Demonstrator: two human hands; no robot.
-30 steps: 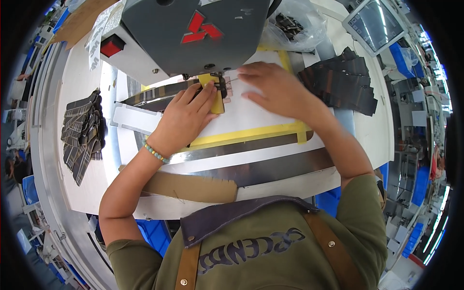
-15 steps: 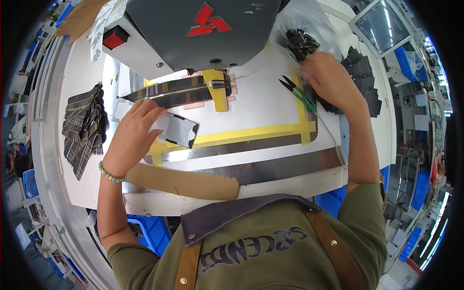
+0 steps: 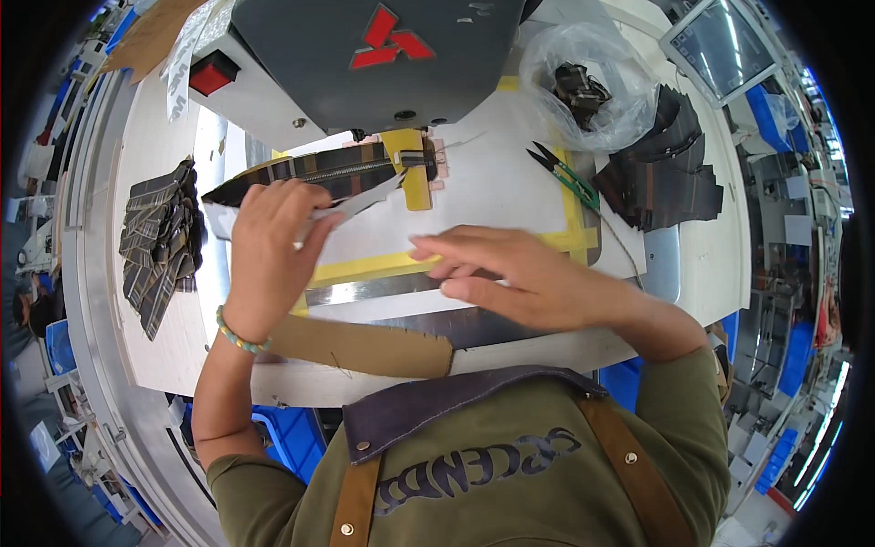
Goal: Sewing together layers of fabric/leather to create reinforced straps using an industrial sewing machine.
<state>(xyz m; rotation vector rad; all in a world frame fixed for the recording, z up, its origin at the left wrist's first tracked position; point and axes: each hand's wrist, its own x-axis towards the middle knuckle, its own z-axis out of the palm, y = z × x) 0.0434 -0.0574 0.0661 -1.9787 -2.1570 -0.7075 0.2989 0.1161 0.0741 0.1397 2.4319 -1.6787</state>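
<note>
My left hand (image 3: 272, 246) pinches a thin, pale flat plate (image 3: 372, 195) between thumb and fingers. The plate is tilted up off the work surface, beside a dark plaid strip with a zipper (image 3: 314, 166). That strip lies under a yellow bracket (image 3: 416, 190) below the machine head. Slightly blurred, my right hand (image 3: 524, 278) hovers over the near part of the work surface. Its fingers are stretched out, the thumb stands apart, and I see nothing in it.
The dark machine head (image 3: 383, 82) overhangs the work area. Green-handled thread snips (image 3: 572, 182) lie to the right, near a clear plastic bag (image 3: 629, 100) of dark pieces. Plaid pieces are heaped at the right (image 3: 670, 173) and left (image 3: 159, 237). Brown cardboard (image 3: 374, 349) lies along the front edge.
My right hand has come away from the plastic bag, down and left to the middle. My left hand has raised and tilted the pale plate, which lay flat before.
</note>
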